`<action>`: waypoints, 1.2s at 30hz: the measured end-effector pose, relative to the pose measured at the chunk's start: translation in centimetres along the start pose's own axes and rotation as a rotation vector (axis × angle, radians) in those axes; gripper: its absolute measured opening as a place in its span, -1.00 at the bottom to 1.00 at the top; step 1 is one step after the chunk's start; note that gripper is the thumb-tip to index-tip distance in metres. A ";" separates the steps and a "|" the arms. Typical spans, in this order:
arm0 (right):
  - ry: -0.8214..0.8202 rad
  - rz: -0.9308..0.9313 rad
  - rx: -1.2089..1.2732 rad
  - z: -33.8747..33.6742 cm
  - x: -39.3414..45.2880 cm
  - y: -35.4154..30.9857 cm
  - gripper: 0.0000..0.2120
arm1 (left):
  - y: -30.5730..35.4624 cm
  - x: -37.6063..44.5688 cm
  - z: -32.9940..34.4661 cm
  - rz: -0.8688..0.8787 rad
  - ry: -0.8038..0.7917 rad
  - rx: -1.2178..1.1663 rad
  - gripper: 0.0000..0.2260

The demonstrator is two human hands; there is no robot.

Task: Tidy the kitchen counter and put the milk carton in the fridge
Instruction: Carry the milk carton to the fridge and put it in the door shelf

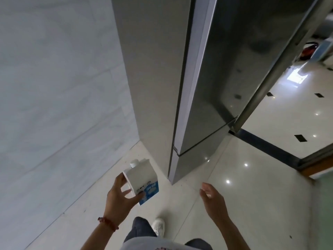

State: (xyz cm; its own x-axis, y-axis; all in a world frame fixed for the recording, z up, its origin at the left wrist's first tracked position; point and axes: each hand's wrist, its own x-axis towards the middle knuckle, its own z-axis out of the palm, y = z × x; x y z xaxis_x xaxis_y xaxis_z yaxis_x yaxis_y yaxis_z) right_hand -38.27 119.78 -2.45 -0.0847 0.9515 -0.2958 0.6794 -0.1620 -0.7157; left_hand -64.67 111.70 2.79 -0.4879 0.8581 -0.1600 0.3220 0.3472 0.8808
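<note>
My left hand (120, 197) grips a white and blue milk carton (142, 179) with a white screw cap, held tilted at waist height. A red bead bracelet sits on that wrist. My right hand (212, 197) hangs in the air to the right with relaxed fingers and holds nothing. Straight ahead stands the tall grey fridge (216, 73) with its doors closed; the corner of its base is just beyond the carton. Both hands are below and short of the fridge door.
A pale grey tiled wall (54, 87) runs along the left, close to the fridge's side. Glossy white floor tiles (243, 177) lie underfoot. A dark threshold strip (266, 147) and a doorway open to the right, with a red object (309, 50) on the far floor.
</note>
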 end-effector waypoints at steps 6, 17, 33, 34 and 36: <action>0.227 -0.257 0.131 -2.7 7.1 -9.2 -0.50 | 5.7 8.4 0.3 0.129 0.005 -0.018 -0.34; 0.701 -0.475 0.081 -3.9 18.1 -19.4 -0.14 | 5.2 8.1 2.8 -0.058 0.085 -0.093 -0.33; 0.813 -0.529 -0.005 -4.7 18.2 -19.3 -0.19 | 8.4 8.6 2.5 0.000 0.067 -0.058 -0.36; 0.808 -0.530 -0.001 -4.8 18.2 -19.3 -0.18 | 8.5 8.5 2.5 0.003 0.061 -0.060 -0.36; 0.791 -0.527 0.016 -4.8 18.1 -19.2 -0.18 | 8.5 8.6 2.6 0.002 0.042 -0.071 -0.35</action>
State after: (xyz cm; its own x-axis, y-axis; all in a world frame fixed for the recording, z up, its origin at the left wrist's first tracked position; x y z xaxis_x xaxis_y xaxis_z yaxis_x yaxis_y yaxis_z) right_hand -49.38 141.41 8.98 0.1444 0.8032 0.5780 0.6843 0.3409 -0.6446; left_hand -64.05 122.97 7.73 -0.5213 0.8416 -0.1410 0.2652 0.3168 0.9107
